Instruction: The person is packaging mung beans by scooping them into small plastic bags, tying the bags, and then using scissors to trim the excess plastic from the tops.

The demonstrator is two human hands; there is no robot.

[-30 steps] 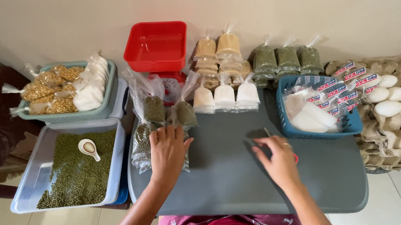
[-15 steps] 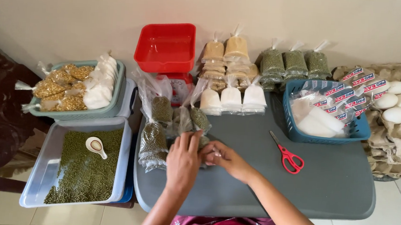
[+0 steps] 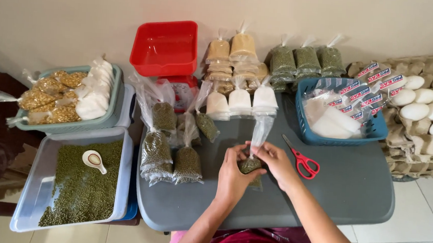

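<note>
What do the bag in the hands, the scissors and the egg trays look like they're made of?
Bag: thin clear plastic film, glossy; the green beans show through and its top stands crumpled. Both hands hold it.
Scissors: dull grey blades, likely steel, with shiny red handles, probably moulded plastic.
Egg trays: matte brown, rough and dimpled, most likely pressed paper pulp.

On the grey plastic table (image 3: pixel 353 197), red-handled scissors (image 3: pixel 302 160) lie near the right edge. A blue plastic basket (image 3: pixel 373 130) stands at the back right corner. A square red plastic tub (image 3: pixel 165 47) sits at the back edge. Beyond the left edge, a clear plastic box of green beans (image 3: pixel 77 183) holds a small white scoop (image 3: pixel 93 160). Beyond the right edge are brown cardboard trays of white eggs (image 3: pixel 430 111).
</note>
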